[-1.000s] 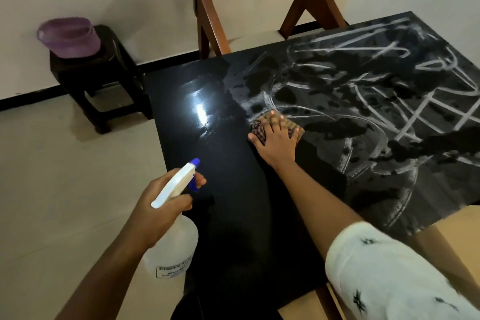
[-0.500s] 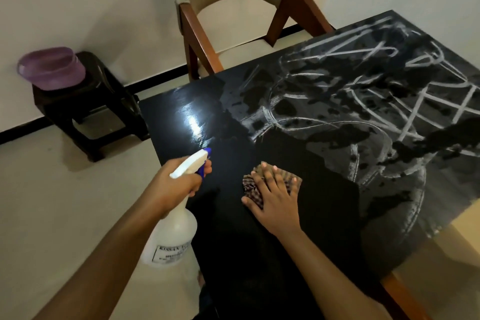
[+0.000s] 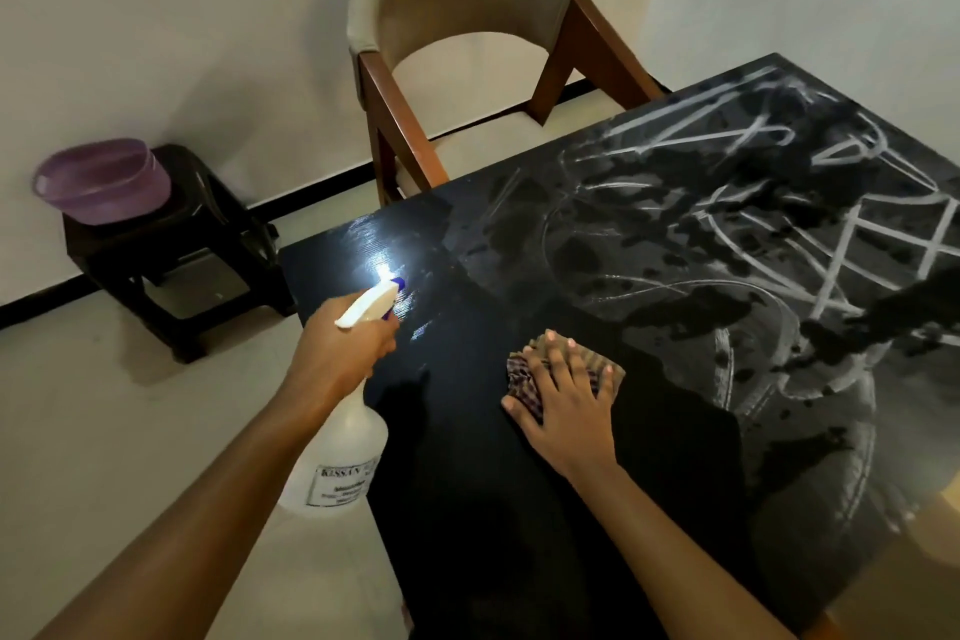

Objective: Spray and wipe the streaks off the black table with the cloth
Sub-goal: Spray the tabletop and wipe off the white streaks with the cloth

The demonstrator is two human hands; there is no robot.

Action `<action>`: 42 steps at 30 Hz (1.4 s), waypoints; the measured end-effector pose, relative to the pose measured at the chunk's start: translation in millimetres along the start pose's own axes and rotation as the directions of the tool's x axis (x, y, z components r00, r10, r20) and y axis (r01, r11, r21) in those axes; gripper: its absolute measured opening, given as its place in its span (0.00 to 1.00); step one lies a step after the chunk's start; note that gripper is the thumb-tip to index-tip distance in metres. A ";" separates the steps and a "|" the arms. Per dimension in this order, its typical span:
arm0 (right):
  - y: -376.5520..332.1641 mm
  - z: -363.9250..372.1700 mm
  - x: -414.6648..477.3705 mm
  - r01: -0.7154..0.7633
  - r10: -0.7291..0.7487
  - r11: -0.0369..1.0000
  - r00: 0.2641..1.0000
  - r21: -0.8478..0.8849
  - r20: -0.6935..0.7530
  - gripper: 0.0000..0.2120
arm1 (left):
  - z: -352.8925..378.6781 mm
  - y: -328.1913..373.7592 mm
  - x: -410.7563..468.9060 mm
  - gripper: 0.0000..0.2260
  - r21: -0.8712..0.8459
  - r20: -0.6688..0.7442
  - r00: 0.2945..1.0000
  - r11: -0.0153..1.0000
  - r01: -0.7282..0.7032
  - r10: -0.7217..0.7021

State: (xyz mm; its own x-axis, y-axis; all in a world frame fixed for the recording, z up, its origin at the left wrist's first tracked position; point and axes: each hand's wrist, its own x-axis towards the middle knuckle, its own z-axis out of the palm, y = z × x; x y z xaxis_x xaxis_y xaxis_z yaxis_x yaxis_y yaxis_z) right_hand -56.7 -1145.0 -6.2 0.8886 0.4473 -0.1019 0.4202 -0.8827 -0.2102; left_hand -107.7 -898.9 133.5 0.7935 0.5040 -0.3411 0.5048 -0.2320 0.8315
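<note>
The black table (image 3: 467, 473) fills the middle and right of the view. White streaks (image 3: 779, 234) and wet blotches cover its far right half; the near left part is dark and shiny. My right hand (image 3: 566, 400) lies flat, fingers spread, pressing a checked cloth (image 3: 524, 379) onto the tabletop at the edge of the streaked zone. My left hand (image 3: 343, 348) grips the neck of a clear spray bottle (image 3: 337, 463) with a white and blue trigger head, held over the table's left edge, nozzle pointing at the tabletop.
A wooden chair (image 3: 467, 68) with a beige padded back stands at the table's far side. A dark stool (image 3: 176, 244) carrying a purple plastic basin (image 3: 101, 179) sits on the pale floor by the wall at left.
My right hand has pulled the cloth toward me across the table, leaving a clean dark strip. My left hand has raised the spray bottle closer to the table edge.
</note>
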 end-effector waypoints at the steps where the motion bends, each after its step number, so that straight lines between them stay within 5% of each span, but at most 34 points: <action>1: 1.4 -0.4 2.8 0.030 -0.030 1.000 1.000 -0.003 -0.005 0.35 | -3.0 -0.8 -2.7 0.06 -0.049 0.001 1.000 0.999 -0.023 0.023; 7: -5.1 -6.5 77.7 0.230 -0.228 0.973 0.973 -0.036 0.042 0.35 | -17.2 -0.2 5.0 0.12 -0.190 -0.129 0.965 0.950 -0.248 0.227; 14: -25.9 -13.3 175.2 -0.046 0.045 0.998 0.999 0.037 0.015 0.34 | -17.1 10.2 40.5 0.18 -0.235 -0.240 0.923 0.904 -0.356 0.301; 20: -46.3 8.0 81.9 0.276 -0.276 0.961 0.961 -0.005 -0.006 0.34 | -17.4 4.0 75.3 0.17 -0.232 -0.310 0.907 0.902 -0.365 0.287; 23: -46.9 10.2 90.8 0.306 -0.305 0.952 0.952 -0.023 0.026 0.34 | -15.6 5.6 89.9 0.17 -0.228 -0.327 0.889 0.886 -0.404 0.322; 33: -52.1 -10.7 207.8 -0.025 0.025 1.000 1.000 0.018 -0.006 0.34 | -6.2 12.3 124.3 0.20 -0.174 -0.360 0.858 0.877 -0.448 0.367; 38: -71.7 8.1 121.9 0.305 -0.305 0.952 0.952 -0.032 0.007 0.34 | -4.8 8.5 134.6 0.18 -0.177 -0.364 0.851 0.869 -0.462 0.378; 42: -72.1 10.1 126.6 0.374 -0.372 0.927 0.927 -0.038 0.048 0.34 | -6.3 4.8 139.4 0.18 -0.176 -0.359 0.834 0.847 -0.501 0.419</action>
State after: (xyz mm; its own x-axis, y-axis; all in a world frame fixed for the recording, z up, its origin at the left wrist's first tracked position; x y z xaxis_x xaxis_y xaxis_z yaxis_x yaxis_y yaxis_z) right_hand 23.7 -1023.2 -13.8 0.6583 0.7501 -0.0624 0.7288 -0.6559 -0.1963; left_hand 3.1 -824.5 92.7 0.7515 0.6216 0.2211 -0.0297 -0.3029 0.9526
